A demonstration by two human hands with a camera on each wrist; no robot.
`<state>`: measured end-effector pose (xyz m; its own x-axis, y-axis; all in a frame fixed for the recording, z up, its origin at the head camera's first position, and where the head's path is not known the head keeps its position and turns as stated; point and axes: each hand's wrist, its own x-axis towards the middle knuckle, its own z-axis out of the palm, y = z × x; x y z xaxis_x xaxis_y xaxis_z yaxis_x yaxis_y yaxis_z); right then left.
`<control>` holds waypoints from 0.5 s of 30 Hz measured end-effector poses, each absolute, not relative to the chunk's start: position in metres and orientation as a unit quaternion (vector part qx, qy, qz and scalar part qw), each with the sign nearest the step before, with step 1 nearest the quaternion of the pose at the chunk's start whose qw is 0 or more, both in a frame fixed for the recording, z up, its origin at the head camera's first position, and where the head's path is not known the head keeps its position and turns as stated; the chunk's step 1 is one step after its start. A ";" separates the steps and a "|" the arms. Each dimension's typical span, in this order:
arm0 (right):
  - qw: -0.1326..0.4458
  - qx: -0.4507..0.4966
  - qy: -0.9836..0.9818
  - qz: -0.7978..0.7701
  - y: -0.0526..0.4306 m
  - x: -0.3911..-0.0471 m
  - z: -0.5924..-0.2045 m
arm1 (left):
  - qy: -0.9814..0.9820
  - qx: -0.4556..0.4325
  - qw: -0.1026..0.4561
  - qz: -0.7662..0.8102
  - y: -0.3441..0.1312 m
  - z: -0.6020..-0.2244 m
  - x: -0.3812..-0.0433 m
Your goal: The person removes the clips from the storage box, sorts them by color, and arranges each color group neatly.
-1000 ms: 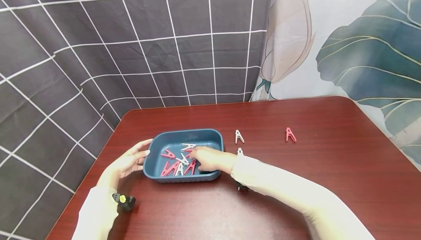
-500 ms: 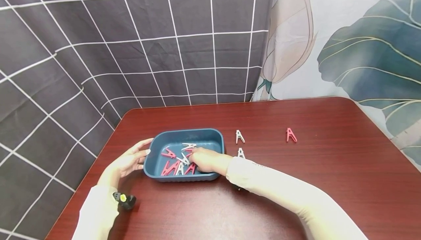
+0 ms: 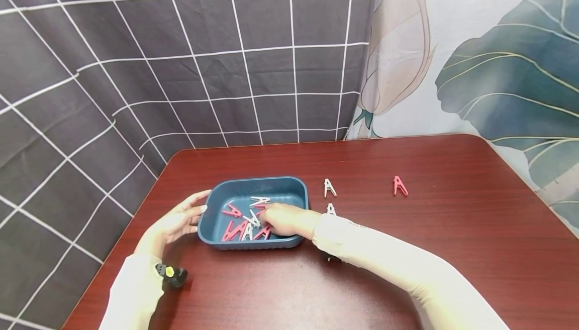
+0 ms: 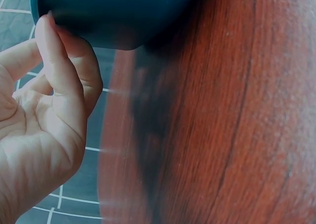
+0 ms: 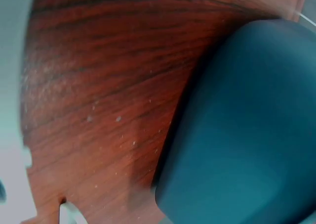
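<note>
Rested the left hand [image 3: 177,222], fingers loosely spread, against the left end of the blue bin [image 3: 282,194], apparently steadying it. Had pink and white clothespins [image 3: 235,213] inside, just left of the right hand [image 3: 286,219]. Seemed to be picking one; could not tell whether pinching any, with fingertips hidden. Probably needed a sure pinch next.

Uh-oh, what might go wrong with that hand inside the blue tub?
The right hand is down among close-lying pink clips and white clips, so it might drag up extras. It reaches over one side of the blue tub and might bump it. Its sleeve partly hides a loose white clip on the table and might knock it.
</note>
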<state>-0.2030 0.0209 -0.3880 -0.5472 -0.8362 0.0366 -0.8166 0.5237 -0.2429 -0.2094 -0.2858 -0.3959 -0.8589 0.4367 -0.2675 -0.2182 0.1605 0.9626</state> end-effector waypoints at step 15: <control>0.149 -0.434 0.856 -0.237 0.027 -0.212 -0.382 | 0.721 0.087 0.258 0.638 -0.288 -0.399 -0.211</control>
<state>-0.2117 0.0266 -0.3817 -0.5780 -0.8145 -0.0498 -0.6728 0.5102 -0.5357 -0.2110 -0.2880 -0.3989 -0.8520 0.4540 -0.2606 -0.2033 0.1718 0.9639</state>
